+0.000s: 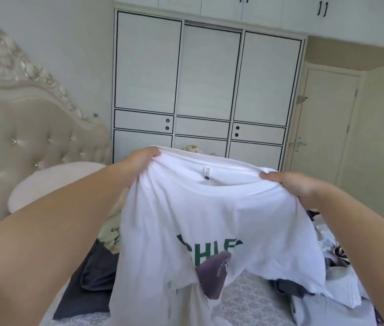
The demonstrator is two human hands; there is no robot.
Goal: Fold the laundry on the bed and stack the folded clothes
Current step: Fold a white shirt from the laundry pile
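Left hand (142, 158): raised, arm stretched forward, fingers pinching cloth at upper left.
Right hand (289, 184): raised level, arm extended, fingers curled, gripping cloth.

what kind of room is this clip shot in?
A home bedroom, most likely. A tufted, carved headboard stands at the left, a built-in white wardrobe fills the far wall, and loose clothes lie on the bed under the white T-shirt held up by both hands.

head view looks forward and down, close over the bed (245, 300).
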